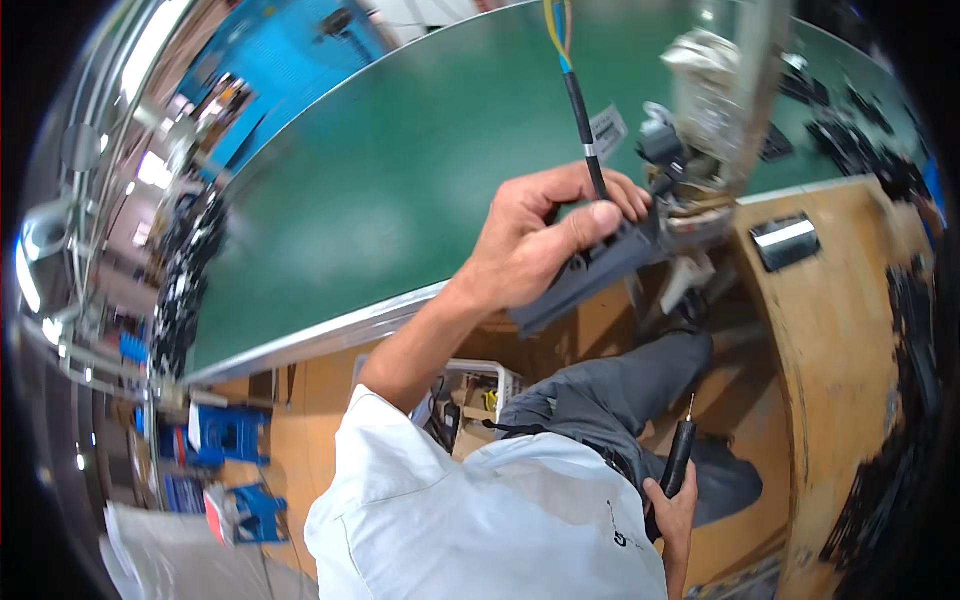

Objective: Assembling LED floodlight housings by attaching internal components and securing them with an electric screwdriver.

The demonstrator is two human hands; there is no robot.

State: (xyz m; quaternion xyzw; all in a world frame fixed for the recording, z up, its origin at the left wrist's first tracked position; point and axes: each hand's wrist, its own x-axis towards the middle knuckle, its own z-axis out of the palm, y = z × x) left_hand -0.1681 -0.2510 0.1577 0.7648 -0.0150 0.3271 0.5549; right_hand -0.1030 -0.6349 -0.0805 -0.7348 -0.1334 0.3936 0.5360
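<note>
My left hand is raised over the edge of the green belt and grips a long dark grey plastic part. A black cable with blue and yellow wires at its top runs up from between the fingers. My right hand is low by my lap, closed around a thin black screwdriver-like tool whose tip points up. Just right of the left hand stands a metal fixture with a dark clamp.
A wooden bench top lies to the right, with a shiny metal block on it and several black parts beyond. Blue boxes sit on the floor at lower left. A white wire bin is under the belt.
</note>
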